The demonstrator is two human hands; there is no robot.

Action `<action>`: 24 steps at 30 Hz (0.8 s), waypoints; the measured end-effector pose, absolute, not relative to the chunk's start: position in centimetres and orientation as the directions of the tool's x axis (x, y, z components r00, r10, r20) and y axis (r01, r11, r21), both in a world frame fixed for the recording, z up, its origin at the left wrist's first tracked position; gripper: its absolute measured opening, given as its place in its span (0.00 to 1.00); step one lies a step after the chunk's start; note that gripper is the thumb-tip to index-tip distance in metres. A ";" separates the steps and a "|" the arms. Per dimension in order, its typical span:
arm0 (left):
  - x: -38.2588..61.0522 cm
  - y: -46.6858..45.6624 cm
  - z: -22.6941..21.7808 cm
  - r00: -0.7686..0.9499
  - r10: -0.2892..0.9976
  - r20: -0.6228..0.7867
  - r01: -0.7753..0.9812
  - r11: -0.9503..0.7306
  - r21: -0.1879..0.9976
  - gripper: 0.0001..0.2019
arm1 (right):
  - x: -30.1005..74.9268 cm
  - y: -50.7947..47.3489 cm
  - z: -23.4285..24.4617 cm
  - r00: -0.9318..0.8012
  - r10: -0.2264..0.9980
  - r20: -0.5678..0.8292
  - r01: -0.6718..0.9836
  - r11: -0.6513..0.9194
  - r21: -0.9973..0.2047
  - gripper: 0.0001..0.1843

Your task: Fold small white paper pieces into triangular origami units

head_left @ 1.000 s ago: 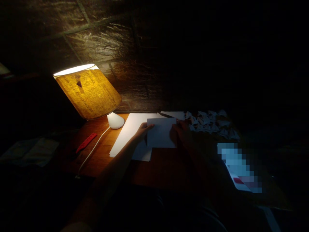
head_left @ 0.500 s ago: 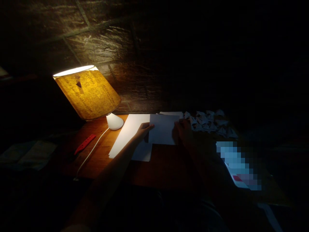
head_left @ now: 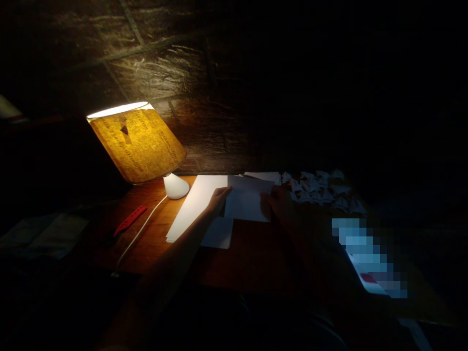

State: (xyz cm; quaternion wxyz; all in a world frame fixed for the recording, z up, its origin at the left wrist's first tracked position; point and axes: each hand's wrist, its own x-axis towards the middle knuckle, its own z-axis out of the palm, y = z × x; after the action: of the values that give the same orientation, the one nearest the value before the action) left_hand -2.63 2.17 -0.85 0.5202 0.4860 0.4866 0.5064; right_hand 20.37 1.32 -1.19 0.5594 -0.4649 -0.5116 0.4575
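A sheet of white paper [head_left: 246, 199] is held up between my two hands, partly in shadow. My left hand [head_left: 220, 196] pinches its left edge, thumb on the near face. At the opposite edge my right hand [head_left: 276, 201] grips the paper, its fingers dim against the dark. Below and to the left lies a stack of white paper [head_left: 197, 207] on the wooden table [head_left: 146, 248]. Another few white sheets [head_left: 263, 177] show behind the held one. Folded white paper pieces [head_left: 321, 187], several of them, sit close together to the right.
A lit lamp [head_left: 141, 144] with a printed shade stands at the back left, its white cord [head_left: 137, 236] running to the front edge. Near the cord lies a red strip-like object [head_left: 130, 220]. A glowing, pixelated screen [head_left: 367, 258] is at right. A stone wall [head_left: 164, 73] rises behind.
The view has shifted slightly, so things sit a little lower and further right. My right hand has moved slightly inward along the sheet's edge; both hands still hold the paper.
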 end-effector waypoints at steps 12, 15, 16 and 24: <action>-2.6 2.3 -0.6 0.118 0.992 -0.042 -0.141 0.059 0.988 0.25 | 20.8 1.8 -1.7 0.052 0.998 0.043 -0.211 0.053 -0.976 0.19; -2.5 2.4 -0.4 0.109 0.994 -0.029 -0.137 0.044 0.990 0.23 | 20.8 1.8 -1.6 0.050 0.997 0.058 -0.225 0.068 -0.972 0.16; -2.5 2.4 -0.3 0.103 0.995 -0.021 -0.137 0.035 0.990 0.23 | 20.8 1.8 -1.5 0.053 0.996 0.076 -0.218 0.086 -0.972 0.14; -2.9 2.4 0.1 0.085 0.996 -0.038 -0.155 0.050 0.987 0.23 | 20.7 1.7 -1.6 0.002 0.982 0.187 -0.138 0.185 -0.973 0.11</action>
State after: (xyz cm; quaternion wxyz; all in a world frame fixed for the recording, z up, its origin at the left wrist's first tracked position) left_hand -2.90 2.37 0.05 0.5689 0.4680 0.4490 0.5057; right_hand 20.75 1.72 -1.64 0.5751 -0.4125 -0.5117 0.4871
